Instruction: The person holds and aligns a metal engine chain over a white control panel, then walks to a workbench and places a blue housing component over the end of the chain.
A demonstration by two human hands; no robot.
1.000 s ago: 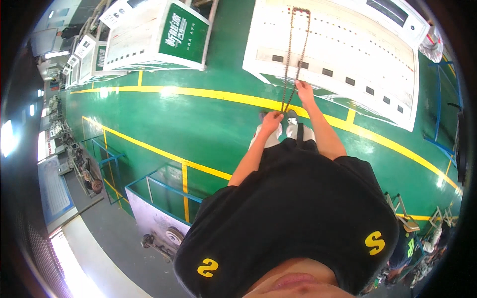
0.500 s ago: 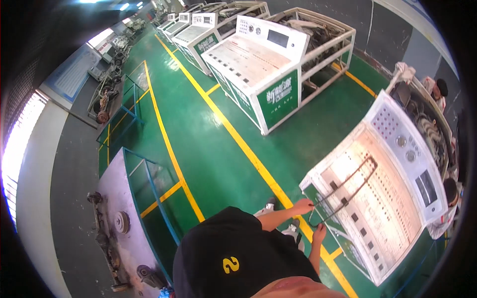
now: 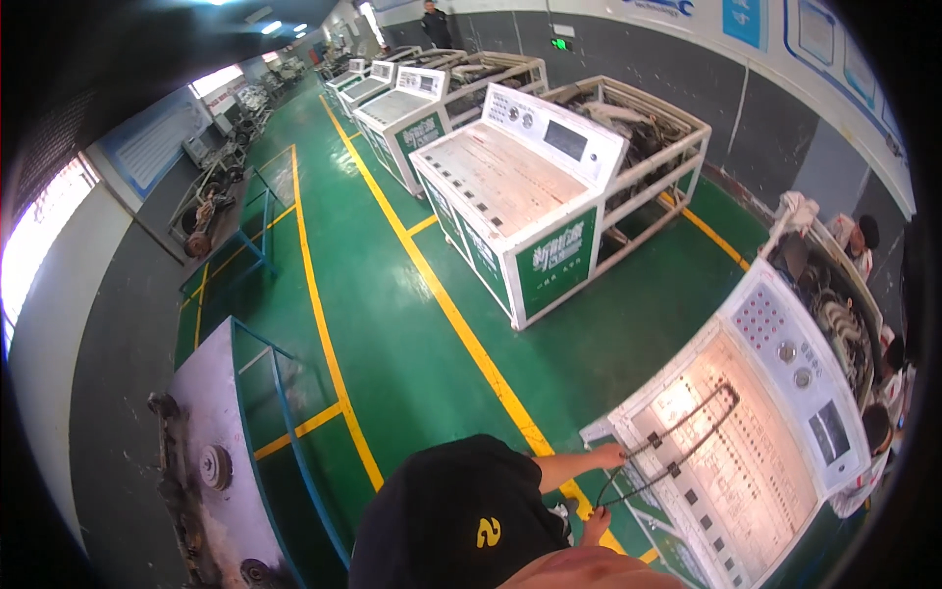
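Note:
A long, dark chain loop (image 3: 730, 393) lies across the sloping white panel (image 3: 765, 471) of a console. Its far end rests on the panel's upper middle, and the two strands run side by side toward me. At the panel's near-left edge my left hand (image 3: 610, 455) has its fingers closed on the upper strand. Lower and closer to my body, my right hand (image 3: 596, 518) pinches the lower strand. Between the hands the near end of the loop hangs off the panel's edge. Small fingertip detail is too blurred to make out.
Another console (image 3: 510, 177) with a framed engine behind it stands ahead, several more beyond. To the left is a blue-framed table (image 3: 211, 422) with metal parts. People in white lean in at the far right; a person in dark clothes (image 3: 436, 26) stands far back.
The view has tilted upward. My left hand has shifted slightly toward the panel, and my right hand has drawn back toward my body. The chain's far end keeps its place on the panel.

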